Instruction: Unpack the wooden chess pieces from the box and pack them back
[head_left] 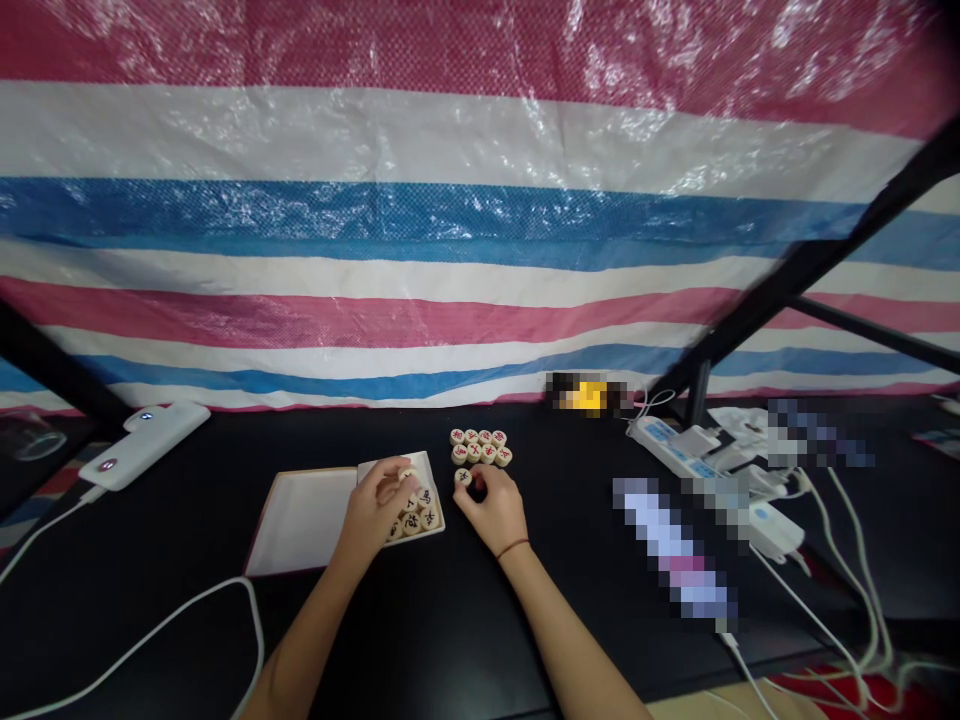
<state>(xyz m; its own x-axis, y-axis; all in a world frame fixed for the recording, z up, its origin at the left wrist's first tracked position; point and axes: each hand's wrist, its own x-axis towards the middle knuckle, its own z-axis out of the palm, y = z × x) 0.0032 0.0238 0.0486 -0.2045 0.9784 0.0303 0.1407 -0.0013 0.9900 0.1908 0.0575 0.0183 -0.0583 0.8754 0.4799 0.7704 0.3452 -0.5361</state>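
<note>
My left hand (379, 503) is over the open white box (436, 470), its fingers closed round a Chinese chess piece (408, 476). Several round cream pieces with black characters, such as one chess piece (410, 523), lie in the box beneath it. Just right of the box, my right hand (491, 508) pinches another black-lettered chess piece (463, 478) between thumb and fingers, at or just above the table. Beyond that hand stand two rows of red-lettered chess pieces (478, 446), some apparently stacked.
The box's lid (300, 520) lies open on the left. A white power bank (146, 445) with a cable sits at far left. On the right are a power strip (675, 445) with plugs, trailing white cables and a blurred device (675, 550). A striped plastic sheet (450, 220) hangs behind the black table.
</note>
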